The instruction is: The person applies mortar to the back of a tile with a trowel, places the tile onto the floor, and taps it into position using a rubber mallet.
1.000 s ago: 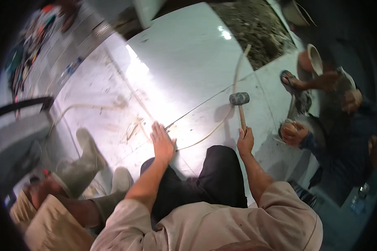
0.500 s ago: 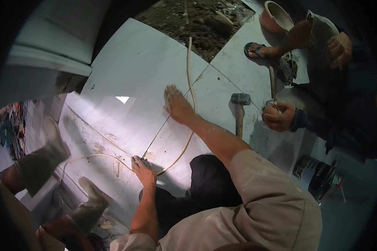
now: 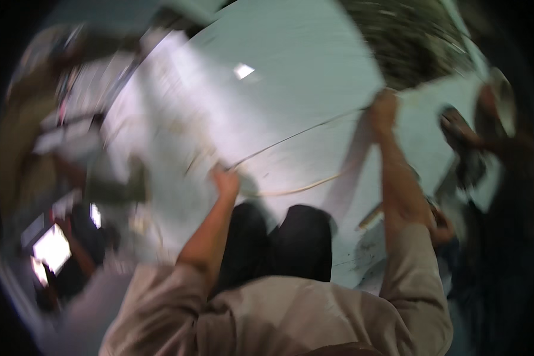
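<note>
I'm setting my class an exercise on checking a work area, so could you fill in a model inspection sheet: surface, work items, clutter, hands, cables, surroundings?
Surface: pale tiled floor, with brown smudges beyond the left hand.
Work items: large glossy tile, a dark joint along its near edge.
Clutter: wooden handle, partly hidden by the right forearm.
Hands: left hand at the joint's near end, right hand at its far end; blur hides their grip.
Cables: pale cord or hose curving across the floor; ends unclear.
Surroundings: bare soil beyond the right hand; another person's foot and hand at right; left side blurred.
</note>
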`<state>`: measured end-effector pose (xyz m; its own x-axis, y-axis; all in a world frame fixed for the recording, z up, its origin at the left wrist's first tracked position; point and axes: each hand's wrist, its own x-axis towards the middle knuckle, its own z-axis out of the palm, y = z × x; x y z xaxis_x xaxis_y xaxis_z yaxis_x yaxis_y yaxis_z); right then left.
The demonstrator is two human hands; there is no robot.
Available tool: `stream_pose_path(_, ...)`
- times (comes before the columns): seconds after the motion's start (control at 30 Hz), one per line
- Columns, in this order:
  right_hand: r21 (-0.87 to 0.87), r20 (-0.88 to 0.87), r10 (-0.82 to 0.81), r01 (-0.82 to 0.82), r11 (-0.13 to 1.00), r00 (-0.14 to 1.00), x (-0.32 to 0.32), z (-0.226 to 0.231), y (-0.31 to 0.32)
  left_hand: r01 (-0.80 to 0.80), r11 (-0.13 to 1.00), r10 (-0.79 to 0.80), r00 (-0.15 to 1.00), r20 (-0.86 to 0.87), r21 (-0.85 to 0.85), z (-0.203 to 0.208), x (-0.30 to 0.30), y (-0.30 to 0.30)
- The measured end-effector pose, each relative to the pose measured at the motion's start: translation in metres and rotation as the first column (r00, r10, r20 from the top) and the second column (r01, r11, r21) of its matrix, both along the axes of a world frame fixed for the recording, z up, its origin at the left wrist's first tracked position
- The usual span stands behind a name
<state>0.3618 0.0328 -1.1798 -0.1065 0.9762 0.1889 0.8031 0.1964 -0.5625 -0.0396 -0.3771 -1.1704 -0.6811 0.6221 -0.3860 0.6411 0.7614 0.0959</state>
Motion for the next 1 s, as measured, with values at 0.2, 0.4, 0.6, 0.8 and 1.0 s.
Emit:
stream_pose_path(0.2, -0.287, 0.531, -0.016, 0.197, 0.938, 0.847, -0.014, 0.04, -0.001, -0.462, 0.879, 0.431, 0.877, 0.215, 0.122, 0.041, 0.059, 0.061)
stream_pose_path(0.4, -0.344, 0.713, 0.178, 0.117, 0.932, 0.678, 0.074, 0.006, 0.047, -0.481, 0.866, 0.409, 0.839, 0.359, 0.138, 0.055, 0.089, 0.062)
stream_pose_path(0.6, -0.409, 0.579, 0.022, 0.267, 0.872, 0.815, 0.083, 0.017, 0.068, -0.509, 0.854, 0.413, 0.789, 0.454, 0.107, 0.064, 0.078, 0.068)
stream_pose_path(0.8, -0.624, 0.378, -0.169, 0.385, 0.68, 0.91, 0.048, 0.043, 0.065, -0.541, 0.841, 0.492, 0.761, 0.423, -0.004, 0.055, 0.076, 0.072)
stream_pose_path(1.0, -0.693, 0.342, -0.249, 0.422, 0.584, 0.906, 0.04, 0.047, 0.066, -0.583, 0.812, 0.562, 0.767, 0.309, -0.028, 0.049, 0.084, 0.081)
